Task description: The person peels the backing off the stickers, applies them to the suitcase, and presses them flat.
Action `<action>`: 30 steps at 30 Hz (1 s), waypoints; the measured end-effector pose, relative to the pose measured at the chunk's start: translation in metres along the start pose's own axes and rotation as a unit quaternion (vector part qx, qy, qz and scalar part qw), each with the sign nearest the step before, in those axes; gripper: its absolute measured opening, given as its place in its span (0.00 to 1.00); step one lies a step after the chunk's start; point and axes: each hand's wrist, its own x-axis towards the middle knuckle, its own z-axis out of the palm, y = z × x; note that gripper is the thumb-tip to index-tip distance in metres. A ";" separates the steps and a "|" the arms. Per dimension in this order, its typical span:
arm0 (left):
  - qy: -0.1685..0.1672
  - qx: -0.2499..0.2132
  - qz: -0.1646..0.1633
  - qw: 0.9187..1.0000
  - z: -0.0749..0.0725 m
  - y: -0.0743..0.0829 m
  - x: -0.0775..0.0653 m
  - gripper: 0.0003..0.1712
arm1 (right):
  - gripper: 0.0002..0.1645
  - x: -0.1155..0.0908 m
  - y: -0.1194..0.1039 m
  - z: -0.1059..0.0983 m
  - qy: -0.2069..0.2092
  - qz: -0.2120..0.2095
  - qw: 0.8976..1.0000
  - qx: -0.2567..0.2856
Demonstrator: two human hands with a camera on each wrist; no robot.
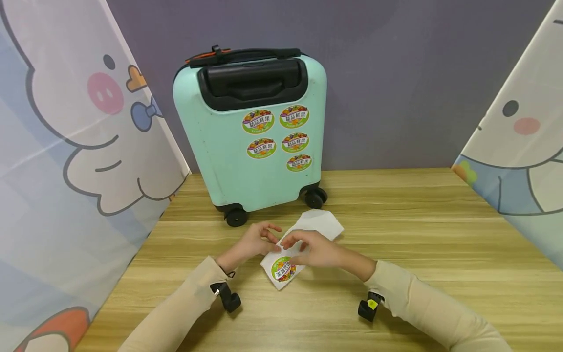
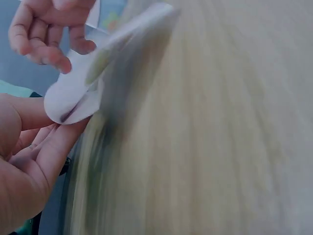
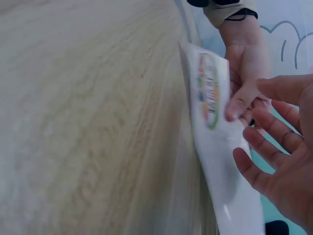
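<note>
A white sticker sheet [image 1: 320,223] slants across the table, bearing one oval fruit sticker [image 1: 283,270] with a green border near its front end. My left hand [image 1: 257,239] pinches the sheet's left edge between thumb and fingers, and the left wrist view shows the sheet [image 2: 73,95] bent there. Over the sheet hovers my right hand [image 1: 318,250], its fingers loosely bent. In the right wrist view these fingers [image 3: 274,132] are spread apart with nothing between them.
Behind the hands stands a mint-green suitcase [image 1: 228,161] with black wheels and handle, several oval fruit stickers on its front. A grey wall [image 1: 387,88] rises at the back, and cartoon-printed cloths [image 1: 48,146] flank the wooden table [image 1: 418,220].
</note>
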 end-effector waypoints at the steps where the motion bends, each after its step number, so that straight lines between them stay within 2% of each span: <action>1: 0.001 -0.011 0.001 1.000 0.000 0.000 0.001 0.27 | 0.19 0.000 0.000 0.000 0.001 -0.006 1.000 -0.008; 10: -0.004 -0.087 -0.030 0.996 0.002 0.010 0.004 0.30 | 0.20 -0.005 -0.002 -0.003 0.031 -0.079 0.993 -0.085; 19: -0.030 -0.167 -0.038 0.985 0.004 0.016 0.004 0.31 | 0.20 -0.008 -0.006 -0.005 0.051 -0.121 0.985 -0.109; 22: -0.037 -0.185 -0.043 0.981 0.004 0.017 0.005 0.32 | 0.19 -0.008 -0.005 -0.004 0.063 -0.152 0.975 -0.151; 27: -0.041 -0.212 -0.047 0.975 0.003 0.019 0.005 0.32 | 0.20 -0.008 -0.003 -0.003 0.090 -0.208 0.945 -0.234; 30: -0.043 -0.226 -0.048 0.972 0.003 0.023 0.005 0.31 | 0.20 -0.007 -0.002 -0.003 0.108 -0.225 0.935 -0.252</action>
